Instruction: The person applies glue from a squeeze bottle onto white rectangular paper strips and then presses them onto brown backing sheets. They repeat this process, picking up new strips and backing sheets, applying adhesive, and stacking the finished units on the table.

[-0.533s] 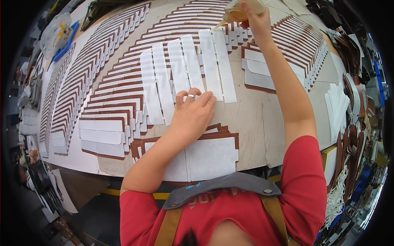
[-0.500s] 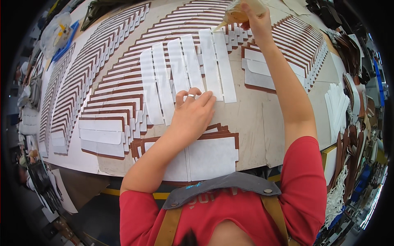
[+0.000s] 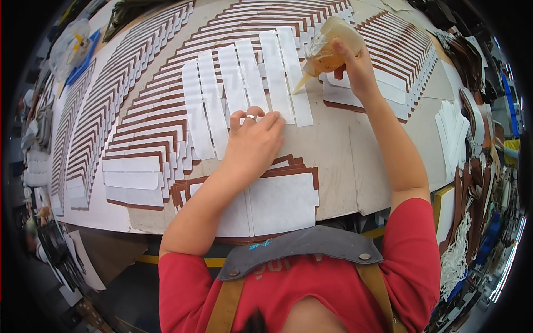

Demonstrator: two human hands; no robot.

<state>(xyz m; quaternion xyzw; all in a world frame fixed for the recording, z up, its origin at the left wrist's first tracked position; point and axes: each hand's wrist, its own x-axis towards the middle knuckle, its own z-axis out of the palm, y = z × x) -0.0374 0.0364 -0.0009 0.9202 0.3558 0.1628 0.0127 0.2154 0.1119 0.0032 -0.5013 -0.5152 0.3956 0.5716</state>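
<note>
In my right hand [image 3: 355,69] is a clear squeeze bottle [image 3: 327,47] with amber liquid inside. It is tilted down, and its pale pointed nozzle [image 3: 301,83] meets or nearly meets the rightmost white strip [image 3: 301,108]. My left hand [image 3: 252,139], with a ring on one finger, lies over the lower ends of the middle strips. Its fingers are bent and pressed on a white strip [image 3: 277,83]; the thumb is hidden. Several long white strips [image 3: 202,111] lie side by side in pairs, with narrow gaps between them.
Long overlapping rows of brown-edged white panels [image 3: 133,172] cover the table's left and back. A further fanned stack [image 3: 397,83] lies at right. Near me are larger brown-edged panels [image 3: 283,202]. Loose white strips [image 3: 451,136] and hanging brown strips [image 3: 477,194] are at the right edge.
My right hand has brought the bottle toward me, so its nozzle moved from the strips' far ends down along the rightmost strip. My left hand stays on the strips.
</note>
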